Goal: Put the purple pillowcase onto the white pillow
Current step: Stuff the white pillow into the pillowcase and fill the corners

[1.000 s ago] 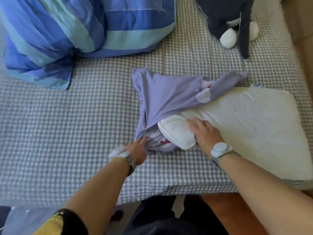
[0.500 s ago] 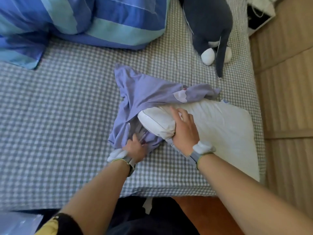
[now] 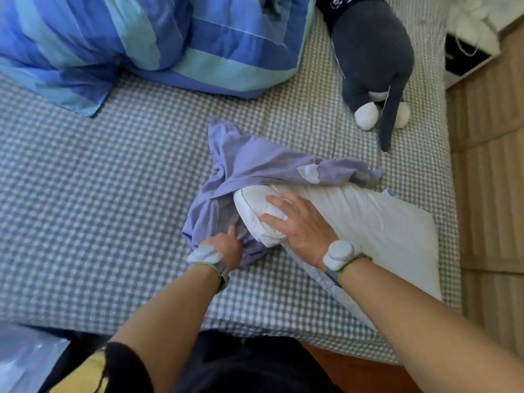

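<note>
The white pillow (image 3: pixel 377 222) lies on the checked bed, its left corner squeezed together by my right hand (image 3: pixel 297 225). The purple pillowcase (image 3: pixel 255 163) is bunched to the pillow's left and draped over its far edge, with a pale cartoon print showing. My left hand (image 3: pixel 224 246) grips the pillowcase's near edge right beside the pillow's squeezed corner. The corner sits at the pillowcase's opening; whether it is inside I cannot tell.
A blue and teal striped duvet (image 3: pixel 136 38) is piled at the back left. A dark grey plush toy with white feet (image 3: pixel 374 63) lies at the back right. The checked bed sheet (image 3: pixel 85 194) ends near me and at the right, beside a wooden floor (image 3: pixel 487 165).
My right hand has closed tighter on the pillow's left corner and pushed it toward the pillowcase opening. My left hand keeps hold of the pillowcase edge. The view has tilted and shifted.
</note>
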The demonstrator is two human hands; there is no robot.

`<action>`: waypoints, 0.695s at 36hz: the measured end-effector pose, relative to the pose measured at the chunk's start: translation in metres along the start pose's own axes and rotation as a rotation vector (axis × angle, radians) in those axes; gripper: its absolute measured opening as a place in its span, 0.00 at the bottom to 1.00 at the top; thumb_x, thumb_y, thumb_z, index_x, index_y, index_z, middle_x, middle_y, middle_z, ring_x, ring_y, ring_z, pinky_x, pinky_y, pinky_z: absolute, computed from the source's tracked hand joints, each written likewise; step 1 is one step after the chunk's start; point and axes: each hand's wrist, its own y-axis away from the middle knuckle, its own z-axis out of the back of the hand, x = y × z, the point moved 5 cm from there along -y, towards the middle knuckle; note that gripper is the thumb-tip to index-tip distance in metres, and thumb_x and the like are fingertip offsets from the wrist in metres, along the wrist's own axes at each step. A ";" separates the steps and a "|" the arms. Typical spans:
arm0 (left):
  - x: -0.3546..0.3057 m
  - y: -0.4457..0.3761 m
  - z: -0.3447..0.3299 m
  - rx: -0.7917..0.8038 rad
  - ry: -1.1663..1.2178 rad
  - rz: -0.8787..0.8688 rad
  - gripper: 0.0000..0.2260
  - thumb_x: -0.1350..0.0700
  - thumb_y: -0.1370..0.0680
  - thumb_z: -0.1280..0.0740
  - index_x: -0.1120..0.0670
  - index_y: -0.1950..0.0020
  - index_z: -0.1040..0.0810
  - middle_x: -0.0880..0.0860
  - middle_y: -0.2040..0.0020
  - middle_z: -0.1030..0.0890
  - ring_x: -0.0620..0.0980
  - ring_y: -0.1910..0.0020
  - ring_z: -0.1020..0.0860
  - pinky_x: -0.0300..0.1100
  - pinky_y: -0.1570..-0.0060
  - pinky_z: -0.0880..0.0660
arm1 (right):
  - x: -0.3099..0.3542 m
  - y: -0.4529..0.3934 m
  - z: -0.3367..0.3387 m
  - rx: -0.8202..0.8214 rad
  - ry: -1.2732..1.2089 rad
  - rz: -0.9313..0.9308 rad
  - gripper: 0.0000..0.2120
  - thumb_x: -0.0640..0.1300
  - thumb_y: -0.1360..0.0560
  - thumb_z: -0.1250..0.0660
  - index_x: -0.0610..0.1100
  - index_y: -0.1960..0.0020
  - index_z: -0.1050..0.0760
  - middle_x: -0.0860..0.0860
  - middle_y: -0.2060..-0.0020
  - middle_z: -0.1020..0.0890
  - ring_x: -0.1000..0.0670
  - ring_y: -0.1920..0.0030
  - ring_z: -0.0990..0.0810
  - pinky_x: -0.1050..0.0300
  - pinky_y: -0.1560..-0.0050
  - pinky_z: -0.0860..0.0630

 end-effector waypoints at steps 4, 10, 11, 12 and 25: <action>-0.007 0.020 0.000 0.101 -0.051 0.104 0.21 0.44 0.16 0.48 0.49 0.26 0.33 0.56 0.42 0.19 0.58 0.45 0.20 0.49 0.50 0.24 | -0.016 0.004 -0.006 0.000 -0.070 -0.048 0.23 0.38 0.33 0.30 0.51 0.39 0.22 0.47 0.30 0.28 0.40 0.34 0.30 0.46 0.43 0.28; 0.004 0.093 0.043 -0.462 0.534 0.671 0.18 0.43 0.17 0.44 0.55 0.50 0.24 0.55 0.56 0.19 0.59 0.57 0.20 0.49 0.59 0.26 | -0.014 0.002 0.007 -0.017 -0.163 -0.094 0.21 0.36 0.42 0.26 0.48 0.50 0.21 0.48 0.30 0.28 0.42 0.35 0.30 0.48 0.43 0.29; 0.007 0.104 0.050 -0.574 0.640 0.708 0.13 0.45 0.18 0.39 0.54 0.48 0.26 0.55 0.57 0.20 0.58 0.59 0.21 0.49 0.60 0.25 | -0.009 0.002 0.010 -0.029 -0.177 -0.078 0.19 0.35 0.43 0.27 0.47 0.53 0.21 0.48 0.31 0.28 0.42 0.35 0.30 0.48 0.43 0.29; 0.007 0.107 0.059 -0.645 0.795 0.740 0.11 0.47 0.20 0.36 0.54 0.48 0.28 0.54 0.58 0.21 0.57 0.60 0.22 0.50 0.60 0.25 | -0.005 0.001 0.017 -0.045 -0.183 -0.052 0.17 0.34 0.43 0.29 0.45 0.55 0.21 0.48 0.31 0.27 0.41 0.35 0.30 0.47 0.42 0.29; 0.009 0.062 0.050 -0.303 1.309 0.771 0.11 0.52 0.31 0.26 0.55 0.59 0.25 0.58 0.57 0.18 0.55 0.61 0.20 0.47 0.60 0.20 | -0.025 0.012 0.028 -0.153 -0.272 -0.251 0.12 0.36 0.42 0.27 0.44 0.61 0.23 0.50 0.40 0.19 0.42 0.46 0.26 0.48 0.51 0.23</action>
